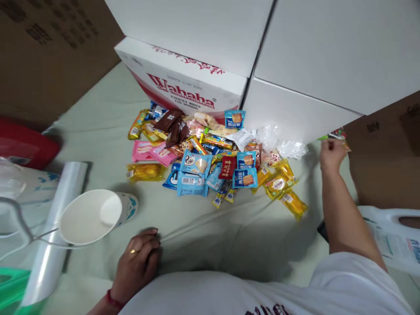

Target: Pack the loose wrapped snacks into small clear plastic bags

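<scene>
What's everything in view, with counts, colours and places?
snack packets: many, mixed, centre
plastic: some, clear, beside packets
water carton: one, mostly white, behind packets
panels: several, white, top
cardboard: two, brown, sides
container: one, red, left
tubs: two, mostly white, left
roll: one, whitish, left
bar: one, grey, left
green item: one, lower left
jug: one, white, right
dark item: one, right
cloth: one, greenish, underneath
shirt: one, white, bottom
left hand: one, gold ring, red bracelet, lower left
right hand: one, at multicoloured packet, far right
</scene>
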Motion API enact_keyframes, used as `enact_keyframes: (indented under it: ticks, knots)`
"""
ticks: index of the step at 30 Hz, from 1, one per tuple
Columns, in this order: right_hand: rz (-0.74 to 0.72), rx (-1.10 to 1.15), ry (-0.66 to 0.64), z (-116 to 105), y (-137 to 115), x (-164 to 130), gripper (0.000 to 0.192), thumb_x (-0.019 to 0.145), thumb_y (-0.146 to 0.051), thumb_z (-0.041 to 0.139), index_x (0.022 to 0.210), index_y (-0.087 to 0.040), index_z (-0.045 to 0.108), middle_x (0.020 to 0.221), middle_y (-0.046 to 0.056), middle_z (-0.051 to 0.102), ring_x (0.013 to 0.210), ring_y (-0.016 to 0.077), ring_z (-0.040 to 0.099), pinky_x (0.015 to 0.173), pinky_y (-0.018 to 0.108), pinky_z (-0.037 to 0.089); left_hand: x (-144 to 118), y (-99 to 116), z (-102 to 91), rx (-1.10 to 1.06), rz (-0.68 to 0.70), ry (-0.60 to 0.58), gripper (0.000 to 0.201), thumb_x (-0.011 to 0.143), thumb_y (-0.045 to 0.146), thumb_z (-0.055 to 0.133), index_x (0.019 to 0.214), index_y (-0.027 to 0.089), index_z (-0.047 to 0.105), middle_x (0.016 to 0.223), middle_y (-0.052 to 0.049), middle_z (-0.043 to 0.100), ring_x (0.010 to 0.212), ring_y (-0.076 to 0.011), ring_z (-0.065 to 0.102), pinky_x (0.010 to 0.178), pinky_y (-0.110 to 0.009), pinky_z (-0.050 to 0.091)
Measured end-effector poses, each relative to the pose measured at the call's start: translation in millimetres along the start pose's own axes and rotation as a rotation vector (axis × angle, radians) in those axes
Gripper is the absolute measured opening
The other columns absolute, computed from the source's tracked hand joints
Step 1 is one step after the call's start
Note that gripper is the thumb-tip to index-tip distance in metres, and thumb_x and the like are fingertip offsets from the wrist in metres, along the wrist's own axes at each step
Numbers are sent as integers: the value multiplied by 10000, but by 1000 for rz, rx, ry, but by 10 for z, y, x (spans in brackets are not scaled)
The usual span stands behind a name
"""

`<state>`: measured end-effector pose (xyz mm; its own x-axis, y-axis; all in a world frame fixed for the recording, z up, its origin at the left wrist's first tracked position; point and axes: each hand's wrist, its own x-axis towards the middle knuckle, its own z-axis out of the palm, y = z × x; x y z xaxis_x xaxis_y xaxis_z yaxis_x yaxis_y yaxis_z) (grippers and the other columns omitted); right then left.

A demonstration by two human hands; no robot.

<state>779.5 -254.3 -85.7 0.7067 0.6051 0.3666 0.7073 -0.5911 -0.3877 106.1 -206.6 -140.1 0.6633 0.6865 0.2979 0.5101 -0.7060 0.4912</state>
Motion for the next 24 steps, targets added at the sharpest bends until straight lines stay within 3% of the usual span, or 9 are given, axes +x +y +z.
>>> enact_keyframes:
  ticks: [2, 5, 7, 10, 12, 16, 19, 21, 24]
  knots:
    - [5, -8, -130, 106, -125, -65, 330, 985, -393, 619, 974, -90, 749, 927, 125, 723, 847, 188, 651, 809, 334, 517, -1, 11, 6, -14, -3, 8, 123, 838, 129, 587, 847, 238, 642, 862, -43, 712, 1002, -255, 728, 816, -374, 609]
    - [23, -64, -306, 183, -410, -161, 167, 799, -292, 756, 864, -137, 756, 862, 83, 723, 775, 183, 602, 776, 329, 476, -18, 21, 8, -51, -15, 15, 115, 833, 131, 589, 838, 225, 655, 867, -51, 714, 1032, -253, 716, 855, -372, 601]
    - [53, -2, -238, 116, -605, -274, 151, 781, -272, 722, 851, -141, 751, 821, 70, 706, 755, 186, 589, 771, 338, 475, -30, 28, -8, -108, -40, 12, 112, 839, 142, 584, 829, 220, 663, 871, -56, 715, 1057, -254, 705, 879, -378, 593]
    - [111, 346, -83, -132, -883, -660, 271, 827, -368, 683, 961, -142, 750, 760, 30, 671, 666, 165, 564, 698, 324, 491, -5, 86, -56, -252, -122, 34, 102, 874, 177, 579, 849, 212, 672, 903, -65, 721, 1043, -244, 691, 881, -375, 578]
    - [103, 551, -137, -309, -1095, -1086, 325, 843, -434, 697, 1021, -167, 749, 752, 8, 666, 629, 155, 563, 658, 317, 507, 83, 194, -78, -382, -233, 30, 121, 921, 240, 570, 858, 203, 666, 913, -69, 719, 950, -214, 682, 837, -347, 567]
    - [-223, 631, -474, -502, -1617, -2021, 200, 901, -412, 707, 984, -247, 786, 978, 46, 746, 892, 218, 685, 841, 391, 560, 516, 531, 17, -820, -526, -156, 342, 1001, 505, 484, 955, 199, 631, 830, -33, 669, 675, -136, 597, 590, -245, 493]
    - [-499, 573, -583, -490, -1987, -2481, 169, 963, -314, 640, 1000, -293, 804, 1099, 58, 740, 1001, 230, 669, 910, 423, 535, 953, 707, 211, -1042, -608, -290, 483, 985, 633, 394, 999, 203, 614, 853, -35, 652, 701, -145, 612, 523, -229, 439]
    - [-600, 518, -556, -448, -2174, -2640, 201, 975, -264, 613, 993, -305, 809, 1084, 60, 731, 968, 224, 636, 863, 407, 526, 1167, 749, 334, -1012, -486, -405, 444, 903, 628, 552, 884, 191, 628, 796, -15, 633, 722, -145, 592, 564, -230, 430]
    - [-671, 483, -473, -404, -2328, -2738, 217, 971, -210, 611, 964, -299, 809, 1009, 61, 711, 909, 217, 588, 783, 368, 508, 1261, 739, 458, -1013, -364, -467, 395, 815, 543, 672, 694, 176, 585, 634, 33, 536, 658, -118, 513, 607, -233, 399]
